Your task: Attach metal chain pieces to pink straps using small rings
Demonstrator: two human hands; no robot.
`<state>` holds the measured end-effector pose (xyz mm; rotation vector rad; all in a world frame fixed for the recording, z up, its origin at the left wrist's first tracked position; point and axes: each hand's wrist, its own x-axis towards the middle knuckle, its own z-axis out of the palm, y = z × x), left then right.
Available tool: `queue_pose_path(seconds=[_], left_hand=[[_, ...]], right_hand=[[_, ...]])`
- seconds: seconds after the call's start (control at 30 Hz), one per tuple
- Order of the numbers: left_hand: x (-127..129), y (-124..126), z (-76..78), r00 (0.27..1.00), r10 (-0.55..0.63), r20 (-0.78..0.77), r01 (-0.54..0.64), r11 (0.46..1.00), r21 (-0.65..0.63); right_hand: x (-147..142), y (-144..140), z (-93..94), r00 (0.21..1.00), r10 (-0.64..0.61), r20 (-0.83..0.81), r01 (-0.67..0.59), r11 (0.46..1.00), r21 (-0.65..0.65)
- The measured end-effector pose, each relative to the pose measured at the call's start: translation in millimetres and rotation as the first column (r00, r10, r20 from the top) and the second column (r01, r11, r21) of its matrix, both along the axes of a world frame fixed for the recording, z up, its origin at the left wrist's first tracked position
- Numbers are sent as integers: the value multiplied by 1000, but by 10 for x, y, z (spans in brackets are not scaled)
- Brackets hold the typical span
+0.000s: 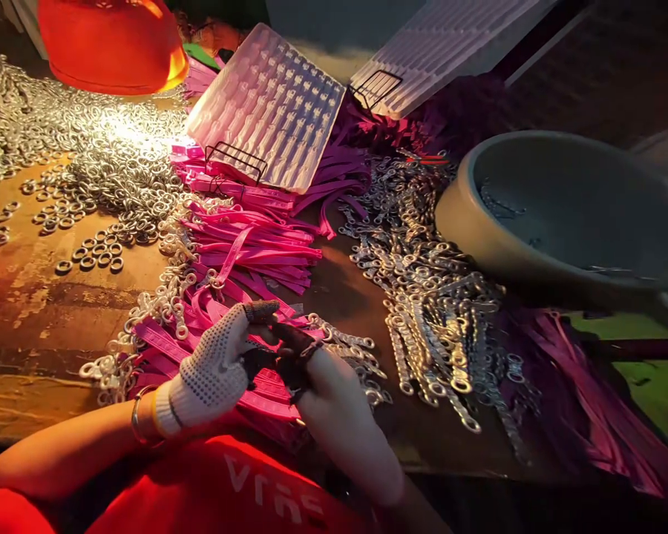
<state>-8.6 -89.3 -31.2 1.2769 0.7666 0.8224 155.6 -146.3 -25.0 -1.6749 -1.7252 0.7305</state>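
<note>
My left hand (217, 367), in a white dotted glove with dark fingertips, meets my right hand (331, 400) over a bundle of pink straps (267, 389). The right hand wears a pale covering with dark fingers. Both hands have bent fingers pinched close together, and whatever is between them is too small and hidden to name. Metal link pieces (348, 337) lie just beyond the right hand. More links (175, 297) at the ends of the straps lie beyond and to the left of the left hand.
Loose metal rings (97, 252) spread into a large pile at the left under a red lamp shade (114, 48). Ridged clear plastic trays (272, 111) stand at the back. Metal chain pieces (439, 326) lie beside a large round basin (456, 200); purple straps (584, 400) hang at right.
</note>
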Motion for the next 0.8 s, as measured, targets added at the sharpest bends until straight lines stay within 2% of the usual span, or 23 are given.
queue_pose_path(seconds=[0.07,0.13,0.2,0.23,0.3,0.37,0.5,0.57,0.6,0.7,0.8], left_hand=[[-1,-47,-32,999,47,-27,-45,995,88],[-8,-70,-35,997,67,-49,-63,996,70],[-15,-66,-6,1000,5,-25,-8,995,-99],[-20,-56,17,999,-40,7,41,976,-214],[-27,-27,70,989,-122,83,145,900,-412],[-34,-5,112,975,-184,122,220,843,-490],[-42,-27,118,944,-318,88,320,819,-476],[-48,-66,93,949,-314,28,290,834,-470],[-52,-86,82,960,-281,-12,247,863,-440],[-60,-133,83,976,-197,-97,168,953,-251],[-47,-135,146,936,-318,-152,305,947,-102]], right_hand=[[-62,-38,-36,999,-32,5,32,999,19],[-80,-84,-55,996,-71,-56,74,995,59],[-68,-136,-41,993,-83,-86,91,991,93],[-50,-162,-23,995,-74,-72,81,991,107],[2,-202,29,1000,-27,-7,28,993,119],[60,-220,80,996,55,65,-62,991,119],[112,-222,112,968,228,104,-239,966,101],[105,-238,99,964,223,149,-239,965,105],[100,-253,92,961,203,190,-224,969,102],[93,-305,86,938,156,309,-181,982,53],[86,-317,93,932,145,331,-161,987,21]])
